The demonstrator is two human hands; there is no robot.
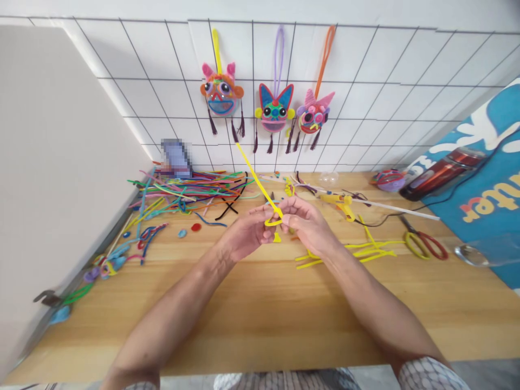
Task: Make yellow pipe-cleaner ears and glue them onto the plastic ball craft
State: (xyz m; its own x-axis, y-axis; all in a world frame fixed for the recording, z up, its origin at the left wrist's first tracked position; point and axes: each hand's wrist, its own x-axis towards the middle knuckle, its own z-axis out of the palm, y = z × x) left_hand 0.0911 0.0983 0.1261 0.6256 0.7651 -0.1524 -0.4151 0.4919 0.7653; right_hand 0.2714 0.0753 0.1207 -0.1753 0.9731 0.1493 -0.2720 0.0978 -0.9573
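Above the middle of the table, a yellow pipe cleaner (258, 177) is pinched between both hands. Its lower end bends into a small loop, while the long straight end points up and left toward the wall. My left hand (252, 234) grips the loop's left side with closed fingers. On the loop's right side, the thumb and fingers of my right hand (304, 223) press together. Under and right of my right hand lie more yellow pipe cleaners (368, 250). A small yellow piece (277, 238) shows just below the fingers.
A heap of coloured pipe cleaners (195, 189) lies back left. At right are a yellow glue gun (339, 202) with a white stick, scissors (424, 245), and a dark red thermos (442, 172). Several decorated masks, one a blue-eared mask (274, 111), hang on the tiled wall.
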